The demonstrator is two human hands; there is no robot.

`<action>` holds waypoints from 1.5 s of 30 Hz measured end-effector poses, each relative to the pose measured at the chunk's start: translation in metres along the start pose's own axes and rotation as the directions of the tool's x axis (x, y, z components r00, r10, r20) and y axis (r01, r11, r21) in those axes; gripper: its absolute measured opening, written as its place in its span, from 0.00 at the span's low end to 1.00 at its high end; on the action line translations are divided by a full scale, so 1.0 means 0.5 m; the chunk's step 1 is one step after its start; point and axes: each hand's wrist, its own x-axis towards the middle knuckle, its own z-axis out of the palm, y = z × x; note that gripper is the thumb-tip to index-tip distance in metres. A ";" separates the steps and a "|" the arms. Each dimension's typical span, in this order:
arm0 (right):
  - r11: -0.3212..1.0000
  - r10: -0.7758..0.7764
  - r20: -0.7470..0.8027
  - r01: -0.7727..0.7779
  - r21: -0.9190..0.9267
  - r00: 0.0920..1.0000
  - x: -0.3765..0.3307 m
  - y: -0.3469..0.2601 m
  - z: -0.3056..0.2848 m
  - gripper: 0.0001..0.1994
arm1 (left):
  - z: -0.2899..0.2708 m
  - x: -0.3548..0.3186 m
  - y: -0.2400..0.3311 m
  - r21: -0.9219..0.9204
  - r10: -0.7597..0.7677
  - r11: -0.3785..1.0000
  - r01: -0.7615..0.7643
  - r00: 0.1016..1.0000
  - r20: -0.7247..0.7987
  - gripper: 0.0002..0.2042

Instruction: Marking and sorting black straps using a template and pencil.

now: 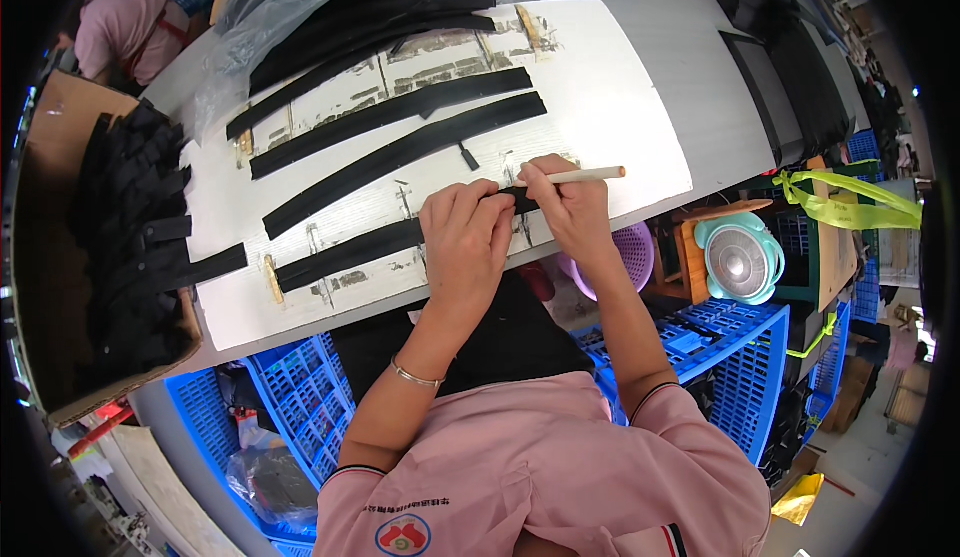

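My right hand [568, 207] grips a slim white marker-like stick [595, 174] with a brownish end pointing right. Its other end, by the black fabric strip, is hidden by my fingers. My left hand [464, 232] has its fingers bent and pressed together on the nearest black fabric strip [350, 254], close to that strip's right end. Beneath lies a white board [625, 107] with dark smudges and drawn lines. Two more black strips, a middle one [405, 162] and a farther one [390, 122], lie across it, and a small black tab [469, 157] sits near my hands.
At the left, a cardboard box [65, 122] holds a heap of black strips. Clear plastic film [265, 17] covers part of a strip pile at the back. Blue crates [725, 342] and a teal fan [740, 259] stand below the table's edge. Another person [125, 22] is far left.
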 end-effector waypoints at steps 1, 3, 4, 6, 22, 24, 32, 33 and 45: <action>0.996 0.066 -0.008 -0.066 0.063 0.998 -0.002 -0.003 -0.002 0.11 | 0.000 -0.001 -0.001 0.000 -0.005 1.000 0.005 1.000 0.002 0.07; 0.983 0.133 -0.011 -0.131 0.126 0.991 -0.004 -0.006 -0.012 0.13 | 0.002 -0.001 -0.002 -0.007 0.003 1.000 -0.003 1.000 0.003 0.07; 0.986 0.127 0.048 -0.131 0.106 0.991 -0.004 -0.006 -0.020 0.13 | 0.003 -0.001 -0.003 -0.016 0.013 1.000 -0.013 1.000 0.005 0.08; 0.988 0.121 0.106 -0.131 0.085 0.987 -0.003 -0.007 -0.026 0.13 | 0.007 0.000 -0.004 -0.026 0.011 1.000 -0.011 1.000 0.001 0.07; 0.957 0.166 -0.098 -0.136 0.255 0.981 -0.026 0.018 -0.017 0.15 | -0.034 0.046 -0.092 0.157 0.023 0.985 -0.068 0.963 0.270 0.37; 0.950 0.167 -0.091 -0.135 0.280 0.982 -0.025 0.023 -0.015 0.14 | -0.020 0.089 -0.129 0.178 0.058 0.978 -0.110 0.959 0.276 0.36; 0.947 0.205 -0.136 -0.162 0.277 0.969 -0.019 0.025 -0.007 0.14 | -0.048 0.174 -0.190 0.113 0.052 0.990 -0.084 0.963 0.265 0.35; 0.942 0.218 -0.134 -0.173 0.286 0.967 -0.018 0.020 -0.005 0.14 | -0.083 0.149 -0.185 0.128 0.049 0.989 -0.081 0.971 0.235 0.32; 0.943 0.216 -0.118 -0.176 0.282 0.969 -0.013 0.022 -0.003 0.14 | -0.466 -0.123 -0.371 0.798 -0.155 0.547 0.253 0.967 -0.200 0.16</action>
